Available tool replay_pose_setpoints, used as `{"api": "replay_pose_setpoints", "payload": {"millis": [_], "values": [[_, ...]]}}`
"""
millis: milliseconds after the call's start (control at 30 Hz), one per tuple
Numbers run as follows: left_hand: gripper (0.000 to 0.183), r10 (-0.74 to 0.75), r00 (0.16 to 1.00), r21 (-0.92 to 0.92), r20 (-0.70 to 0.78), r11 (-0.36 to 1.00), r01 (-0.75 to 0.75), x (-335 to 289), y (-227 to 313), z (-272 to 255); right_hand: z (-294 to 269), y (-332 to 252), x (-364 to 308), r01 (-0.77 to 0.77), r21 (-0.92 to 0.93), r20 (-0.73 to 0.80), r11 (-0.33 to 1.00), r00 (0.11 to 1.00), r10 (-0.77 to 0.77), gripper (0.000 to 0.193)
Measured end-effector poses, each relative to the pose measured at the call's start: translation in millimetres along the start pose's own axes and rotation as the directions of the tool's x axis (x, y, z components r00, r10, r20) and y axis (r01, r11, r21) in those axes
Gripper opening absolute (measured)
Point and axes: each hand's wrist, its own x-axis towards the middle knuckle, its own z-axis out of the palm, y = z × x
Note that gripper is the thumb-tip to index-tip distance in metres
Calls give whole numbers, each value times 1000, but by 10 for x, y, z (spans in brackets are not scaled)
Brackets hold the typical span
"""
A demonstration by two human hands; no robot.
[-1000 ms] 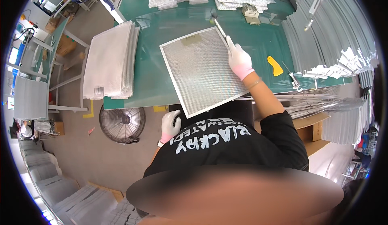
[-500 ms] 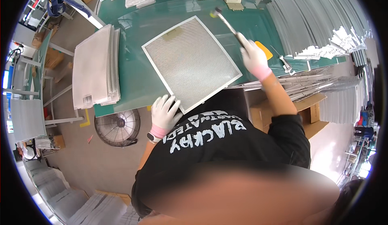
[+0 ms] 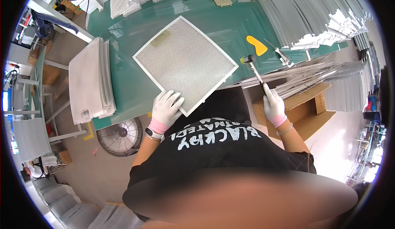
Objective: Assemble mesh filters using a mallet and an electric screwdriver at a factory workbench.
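Note:
A square mesh panel with a white frame (image 3: 187,62) lies turned cornerwise on the green tabletop, its near corner reaching the table's front edge. My left hand (image 3: 166,109), in a white glove with a pink cuff, rests on the panel's near left side with fingers laid over the frame. In my gloved right hand (image 3: 273,105) is a small mallet (image 3: 254,69), gripped by its dark handle. The mallet's head is by the panel's right corner, a short gap away from it. Small tabs stick out along the panel's near right edge.
A yellow scraper (image 3: 256,45) and a tool with a white handle (image 3: 283,58) lie right of the panel. Stacked mesh panels (image 3: 88,81) stand at left, grey strips (image 3: 304,15) at right. Thin metal strips and a cardboard box (image 3: 306,114) sit below the right edge; a floor fan (image 3: 120,136) stands lower left.
My right hand has come down and nearer with the mallet, from over the table to beside its front edge. My left hand stays on the panel, its fingers flatter. The whole view has shifted slightly.

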Motion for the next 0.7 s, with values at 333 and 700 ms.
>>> {"api": "replay_pose_setpoints", "payload": {"millis": [333,700], "values": [[45,34,999,36,10,999,-34,56,13,-53,-242,-53,246,-2,-145,160,989,987,25,55],[18,386,921,384,-50,859,-339,1381,143,-2051,21,24,325,-14,359,-199,933,976,91,57]]}}
